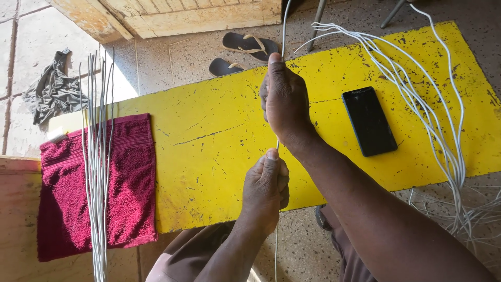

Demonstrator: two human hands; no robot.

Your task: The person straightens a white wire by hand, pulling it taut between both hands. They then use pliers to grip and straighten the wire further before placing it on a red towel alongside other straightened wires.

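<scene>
The left hand (pixel 266 188) is closed tight on a thin white wire (pixel 282 28). The thumb sits on top and pinches the wire against the fingers. The right hand (pixel 284 99) is higher up and is closed around the same wire too. The wire runs straight between the two hands. It goes on up past the right hand to the top edge of the view, and it hangs down below the left hand between the knees.

Both hands are over a yellow board (pixel 209 141) with scratches and black specks. A black phone (pixel 369 121) lies flat on the board, to the right of the right hand and not touching it. A big loose bunch of white wires (pixel 443 130) curves over the right end of the board and spills onto the floor. On the left end lies a red towel (pixel 130 183). A bundle of straight wires (pixel 97 156) lies across the towel. Two sandals (pixel 245 47) sit on the floor past the board. A grey rag (pixel 52 91) lies on the floor at the far left.
</scene>
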